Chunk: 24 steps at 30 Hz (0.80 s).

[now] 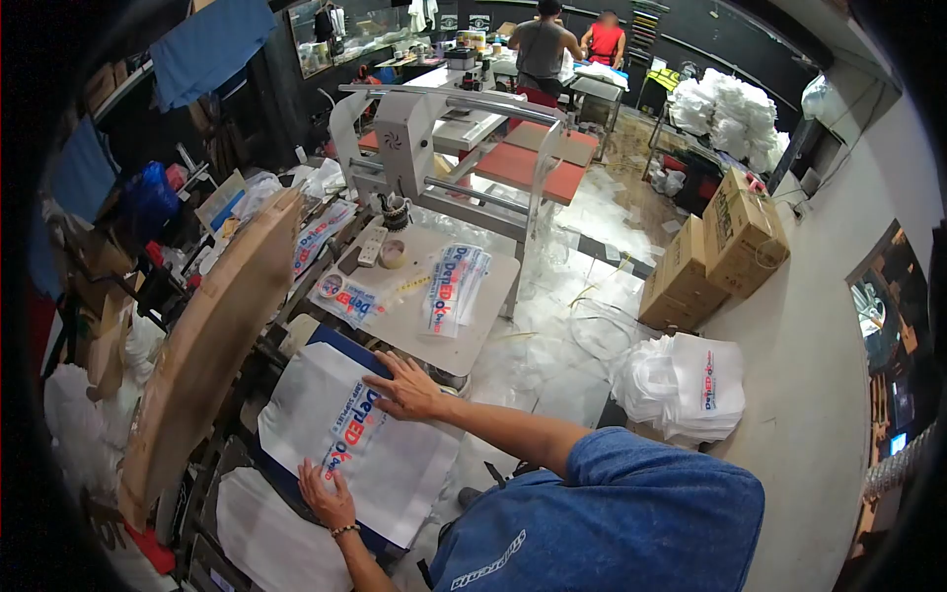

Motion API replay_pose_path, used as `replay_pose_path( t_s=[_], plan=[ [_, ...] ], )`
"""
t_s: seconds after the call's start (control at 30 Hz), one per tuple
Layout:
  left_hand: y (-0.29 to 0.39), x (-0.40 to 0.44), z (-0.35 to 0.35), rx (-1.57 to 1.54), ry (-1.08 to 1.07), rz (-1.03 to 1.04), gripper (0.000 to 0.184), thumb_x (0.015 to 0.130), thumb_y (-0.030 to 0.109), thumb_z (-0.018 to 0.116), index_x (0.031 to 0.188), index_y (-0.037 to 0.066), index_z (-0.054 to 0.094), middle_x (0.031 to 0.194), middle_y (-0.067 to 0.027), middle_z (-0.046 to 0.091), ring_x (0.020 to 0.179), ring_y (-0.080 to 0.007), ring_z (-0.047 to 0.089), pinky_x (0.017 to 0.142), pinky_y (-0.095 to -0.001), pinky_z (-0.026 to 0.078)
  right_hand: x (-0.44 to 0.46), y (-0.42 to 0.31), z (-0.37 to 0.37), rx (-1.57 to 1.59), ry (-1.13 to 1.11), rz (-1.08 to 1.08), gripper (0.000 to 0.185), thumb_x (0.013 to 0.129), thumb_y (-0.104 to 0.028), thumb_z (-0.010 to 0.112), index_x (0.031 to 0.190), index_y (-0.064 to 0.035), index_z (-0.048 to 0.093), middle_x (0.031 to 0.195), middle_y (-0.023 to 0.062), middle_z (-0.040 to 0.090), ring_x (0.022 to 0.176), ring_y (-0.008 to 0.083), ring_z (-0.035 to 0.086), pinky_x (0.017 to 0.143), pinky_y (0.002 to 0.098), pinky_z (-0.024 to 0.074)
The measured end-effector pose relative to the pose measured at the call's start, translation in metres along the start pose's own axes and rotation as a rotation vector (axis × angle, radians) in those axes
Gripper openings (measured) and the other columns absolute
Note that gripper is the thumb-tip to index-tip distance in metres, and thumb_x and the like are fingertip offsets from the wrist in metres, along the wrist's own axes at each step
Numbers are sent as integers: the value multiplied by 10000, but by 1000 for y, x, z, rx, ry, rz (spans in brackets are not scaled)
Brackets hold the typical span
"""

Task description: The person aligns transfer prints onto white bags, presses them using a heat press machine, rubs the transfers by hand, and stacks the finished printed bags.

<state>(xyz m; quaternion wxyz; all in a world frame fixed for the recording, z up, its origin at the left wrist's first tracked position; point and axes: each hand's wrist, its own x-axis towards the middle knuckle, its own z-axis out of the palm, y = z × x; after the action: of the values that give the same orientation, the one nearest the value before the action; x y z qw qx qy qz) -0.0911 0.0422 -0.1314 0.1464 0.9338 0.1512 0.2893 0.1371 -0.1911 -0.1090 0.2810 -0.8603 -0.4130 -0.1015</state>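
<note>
A white fabric sheet or bag [306,409] with red and blue lettering lies over a dark blue board [340,342]. My right hand [406,387] rests on its upper right part, fingers spread, beside the print. Lower down, my left hand [327,496], with a bracelet at the wrist, lies palm down near the bottom end of the lettering, its fingers apart. Neither hand grips anything. Beyond the board, a pale table [464,357] bears printed transfer sheets [458,291] and a tape roll [393,255].
A large brown padded panel [212,345] rises at the left. The white machine frame [402,138] stands behind the table. A stack of printed white bags [681,385] and cardboard boxes [745,232] are on the right. Two people [541,54] are in the background.
</note>
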Motion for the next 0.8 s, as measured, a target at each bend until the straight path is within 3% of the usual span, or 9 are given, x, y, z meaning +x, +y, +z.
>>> replay_pose_path(
  t_s=[0.03,0.1,0.3,0.57,0.8],
  plan=[
    [1,0,-1,-12,-2,-9,383,937,287,664,1191,4,616,1429,-195,556,1381,-402,463,1154,-530,332,2,-1,-2,2,-2,-3,564,908,-467,637,1397,-197,559,1558,261,322,1408,482,356,1084,553,388],
    [5,1,-4,-22,-3,-20,436,934,331,678,1212,3,606,1422,-199,559,1380,-404,465,1148,-542,338,4,-3,-7,43,-149,36,663,912,-606,592,1480,-273,505,1616,271,229,1437,515,309,1085,590,402],
    [4,1,-3,28,-69,-22,639,890,434,717,1329,-5,568,1478,-198,505,1423,-391,411,1168,-545,302,4,3,-8,48,-165,-52,715,878,-695,574,1470,-296,528,1622,265,221,1396,570,328,1047,597,441],
    [14,4,-8,127,-213,-94,899,858,646,652,1472,15,470,1581,-192,387,1488,-382,310,1196,-552,239,4,1,-12,15,-194,-58,715,887,-685,571,1485,-298,509,1624,267,226,1389,554,336,1017,582,461],
    [12,2,-6,148,-246,-107,1043,826,737,616,1548,32,354,1635,-165,300,1530,-362,221,1223,-536,177,3,6,-4,10,-179,-70,615,951,-596,538,1492,-306,498,1632,251,219,1403,530,326,994,576,471]
  ],
)
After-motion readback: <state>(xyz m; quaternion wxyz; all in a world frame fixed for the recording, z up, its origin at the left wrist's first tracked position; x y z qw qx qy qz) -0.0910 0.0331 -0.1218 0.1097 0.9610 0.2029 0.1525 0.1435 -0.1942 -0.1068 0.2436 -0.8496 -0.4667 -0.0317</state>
